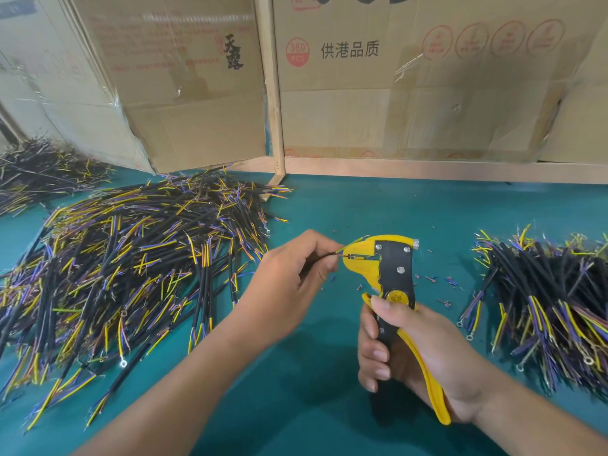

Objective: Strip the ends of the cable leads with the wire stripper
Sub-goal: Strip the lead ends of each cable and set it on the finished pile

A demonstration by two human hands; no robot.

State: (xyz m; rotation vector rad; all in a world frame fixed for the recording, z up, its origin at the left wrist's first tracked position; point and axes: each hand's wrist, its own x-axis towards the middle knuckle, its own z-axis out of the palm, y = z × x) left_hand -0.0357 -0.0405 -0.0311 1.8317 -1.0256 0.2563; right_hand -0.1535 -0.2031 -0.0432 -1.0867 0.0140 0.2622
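My right hand (414,353) grips the handles of a yellow and black wire stripper (393,274), held upright over the green table with its jaws pointing left. My left hand (292,274) pinches a short cable lead (339,253) between thumb and fingers. One thin wire end of the lead sits inside the stripper's jaws, and a yellow-green wire sticks out above them. Most of the lead is hidden inside my left hand.
A big heap of black cables with yellow, blue and brown leads (131,258) covers the table's left side. A smaller pile (546,301) lies on the right. Bits of stripped insulation (437,281) dot the green table (329,373). Cardboard boxes (394,77) stand behind.
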